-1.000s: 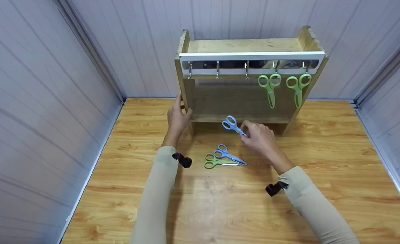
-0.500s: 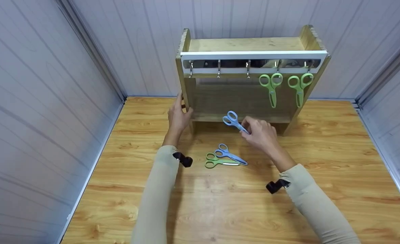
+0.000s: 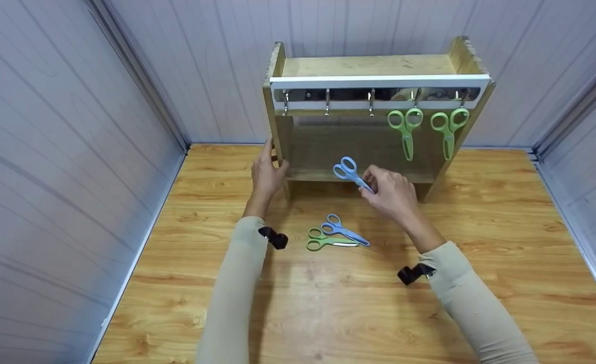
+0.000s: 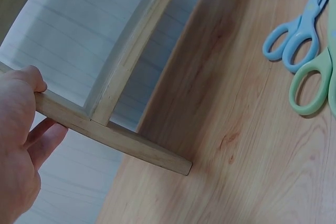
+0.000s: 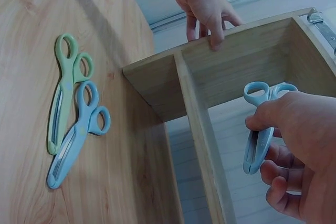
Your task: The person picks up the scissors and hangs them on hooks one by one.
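Observation:
In my right hand (image 3: 391,194) I pinch a pair of blue scissors (image 3: 349,171) by the blades, with the handle loops pointing up and left. They are held in the air before the lower opening of a wooden rack (image 3: 358,177). My left hand (image 3: 267,174) grips the rack's left side panel, thumb in front and fingers behind, as the left wrist view also shows. Two pairs of green scissors, one (image 3: 407,134) beside the other (image 3: 448,134), hang from the two rightmost hooks. On the table lie green scissors (image 3: 315,244) and blue scissors (image 3: 346,232), overlapping at the blades.
A metal hook strip (image 3: 348,95) runs across the rack's upper front; its three left hooks carry nothing. White panel walls (image 3: 217,71) stand behind and at both sides. The wood-grain tabletop (image 3: 318,303) stretches in front.
My right hand has risen slightly toward the hooks, carrying the blue scissors. My left hand keeps its hold on the side panel. The view has shifted a little.

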Tool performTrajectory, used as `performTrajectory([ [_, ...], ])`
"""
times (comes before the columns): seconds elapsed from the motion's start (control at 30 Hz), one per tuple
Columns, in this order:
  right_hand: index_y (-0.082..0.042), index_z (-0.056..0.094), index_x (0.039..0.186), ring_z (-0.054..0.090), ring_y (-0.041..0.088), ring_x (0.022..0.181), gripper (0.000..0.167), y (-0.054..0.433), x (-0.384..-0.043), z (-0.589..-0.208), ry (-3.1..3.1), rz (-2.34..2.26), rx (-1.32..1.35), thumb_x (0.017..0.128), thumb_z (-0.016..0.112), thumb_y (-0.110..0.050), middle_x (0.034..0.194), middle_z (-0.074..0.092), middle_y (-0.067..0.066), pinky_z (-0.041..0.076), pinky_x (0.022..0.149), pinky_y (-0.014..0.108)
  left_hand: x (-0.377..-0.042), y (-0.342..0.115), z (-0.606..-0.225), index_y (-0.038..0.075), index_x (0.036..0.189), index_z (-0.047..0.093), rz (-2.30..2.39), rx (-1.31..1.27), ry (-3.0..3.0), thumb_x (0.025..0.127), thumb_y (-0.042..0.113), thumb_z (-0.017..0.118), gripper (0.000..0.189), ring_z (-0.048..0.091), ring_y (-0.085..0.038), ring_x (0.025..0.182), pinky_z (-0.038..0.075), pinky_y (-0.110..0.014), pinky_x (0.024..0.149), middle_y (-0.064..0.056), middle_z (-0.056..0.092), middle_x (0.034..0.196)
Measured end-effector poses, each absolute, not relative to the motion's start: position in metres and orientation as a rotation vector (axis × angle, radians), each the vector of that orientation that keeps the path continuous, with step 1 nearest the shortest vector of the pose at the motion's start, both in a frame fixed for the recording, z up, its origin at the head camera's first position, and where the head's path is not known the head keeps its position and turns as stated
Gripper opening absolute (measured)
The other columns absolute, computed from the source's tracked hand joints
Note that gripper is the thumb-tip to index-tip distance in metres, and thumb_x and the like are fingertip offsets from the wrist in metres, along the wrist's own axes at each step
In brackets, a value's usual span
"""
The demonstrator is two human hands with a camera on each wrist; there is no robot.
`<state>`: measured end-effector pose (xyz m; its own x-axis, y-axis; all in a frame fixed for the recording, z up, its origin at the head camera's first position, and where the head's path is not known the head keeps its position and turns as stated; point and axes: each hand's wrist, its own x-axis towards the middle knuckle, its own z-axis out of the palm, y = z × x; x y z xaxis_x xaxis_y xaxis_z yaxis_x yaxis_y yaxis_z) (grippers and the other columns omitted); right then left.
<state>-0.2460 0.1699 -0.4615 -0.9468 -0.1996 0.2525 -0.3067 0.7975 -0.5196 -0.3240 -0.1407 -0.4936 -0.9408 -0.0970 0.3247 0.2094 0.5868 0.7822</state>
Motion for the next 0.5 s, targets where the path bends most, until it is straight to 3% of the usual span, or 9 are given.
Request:
performTrajectory([
  [0.5,-0.007,0.076,0.111,0.072,0.03,0.079,0.017,0.172,-0.246,-0.449,-2.702,0.887,0.429,0.099,0.081,-0.018,0.09,0.079,0.012,0.047,0.064,0.036,-0.325,-0.141,-0.496,0.008,0.174,0.041,-1.254,-0.1,-2.482,0.102,0.004,0.072,0.079,0.079,-0.044,0.129,0.064,-0.057,0.109,-0.024,0.065,0.161],
])
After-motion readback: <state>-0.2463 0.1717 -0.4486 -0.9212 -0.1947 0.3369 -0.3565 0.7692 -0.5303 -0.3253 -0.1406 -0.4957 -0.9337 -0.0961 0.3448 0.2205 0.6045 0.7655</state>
